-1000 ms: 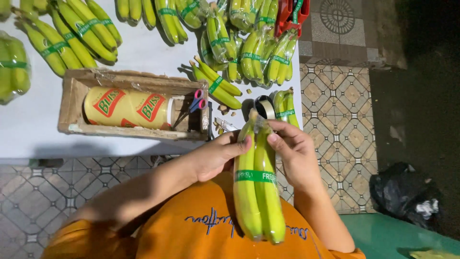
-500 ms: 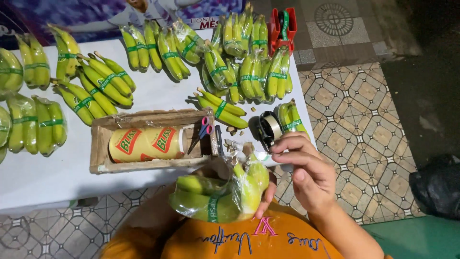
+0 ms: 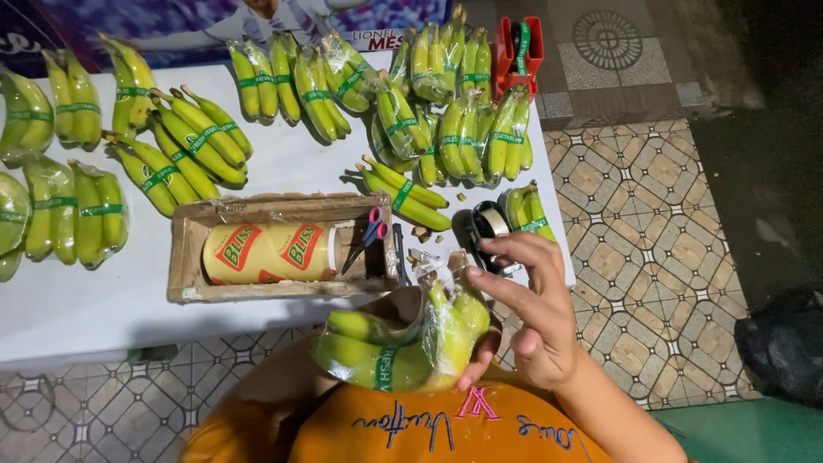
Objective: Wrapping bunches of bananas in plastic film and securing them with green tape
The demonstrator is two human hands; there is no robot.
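I hold a bunch of green bananas wrapped in clear film with a green band, lying sideways against my orange shirt. My left hand is under the bunch and mostly hidden; only its curled fingertips show at the right end. My right hand is above the bunch with its fingers stretched out. Its fingertips reach a black tape dispenser at the table's front edge, and nothing shows in its grasp.
The white table carries many banded banana bunches. A wooden tray holds a yellow film roll and red-and-blue scissors. A red dispenser stands at the back. A black bag lies on the tiled floor.
The bunch went from upright between both hands to lying sideways. My left hand slid under it. My right hand left the bunch's top and reached to the tape dispenser.
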